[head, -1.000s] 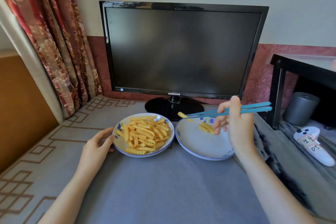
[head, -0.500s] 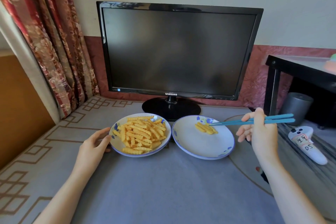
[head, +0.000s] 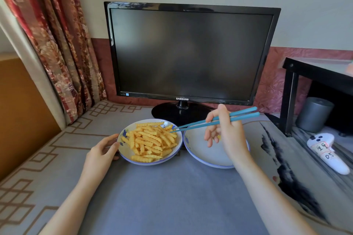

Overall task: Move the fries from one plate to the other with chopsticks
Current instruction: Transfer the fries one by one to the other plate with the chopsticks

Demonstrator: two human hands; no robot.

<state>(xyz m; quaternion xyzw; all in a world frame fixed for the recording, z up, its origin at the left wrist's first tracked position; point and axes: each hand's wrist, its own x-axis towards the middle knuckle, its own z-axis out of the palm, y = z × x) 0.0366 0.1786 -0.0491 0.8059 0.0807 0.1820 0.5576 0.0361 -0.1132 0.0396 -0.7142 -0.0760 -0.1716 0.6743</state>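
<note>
fries (head: 150, 142) in left plate (head: 124, 151), monitor (head: 189, 53) behind

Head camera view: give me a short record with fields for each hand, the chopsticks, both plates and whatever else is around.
left hand: fingers rest against the rim of the left plate
right hand: holds the blue chopsticks, above the right plate
chopstick tips: at the far right edge of the crinkle fries, none lifted
left plate: heaped with fries
right plate: mostly bare; contents partly hidden by the right hand
behind: Samsung monitor, screen dark
right side: white controller, grey cylinder
</note>
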